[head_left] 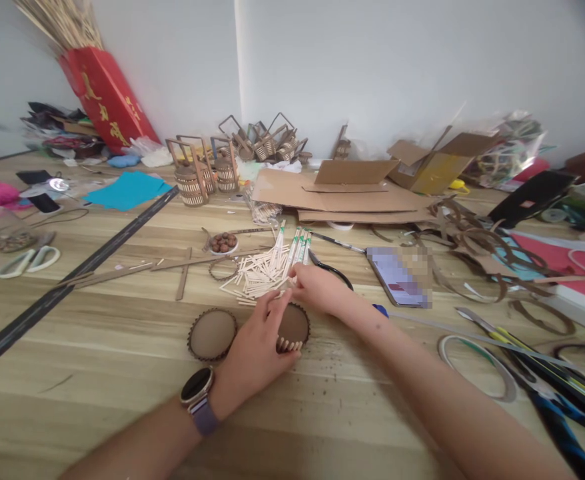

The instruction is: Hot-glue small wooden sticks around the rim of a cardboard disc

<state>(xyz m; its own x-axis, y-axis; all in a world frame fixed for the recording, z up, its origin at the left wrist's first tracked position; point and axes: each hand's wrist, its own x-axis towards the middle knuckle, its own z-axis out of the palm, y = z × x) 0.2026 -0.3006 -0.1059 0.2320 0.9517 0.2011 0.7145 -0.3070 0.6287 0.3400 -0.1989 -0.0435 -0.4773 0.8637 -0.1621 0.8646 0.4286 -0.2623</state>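
Note:
My left hand [255, 340], with a watch on its wrist, curves around the left side of a round brown base [294, 325]. Its thumb lies at the near rim, where several short pale sticks [290, 345] stand in a row. Just beyond, my right hand [316, 288] has its fingers pinched together at the edge of a loose pile of short wooden sticks [260, 272]; what they hold is too small to make out. Left of my left hand lies a second round base [212, 333] with a notched dark rim. Green-marked stick bundles [300, 245] lie behind the pile.
A small dish of brown beads [223, 243] stands behind the pile. To the right lie a phone [397, 277], a tape roll [478, 367] and pliers [542, 383]. White-handled scissors [28, 259] are at left. Small finished baskets [191, 183] and flattened cardboard [282, 190] stand farther back.

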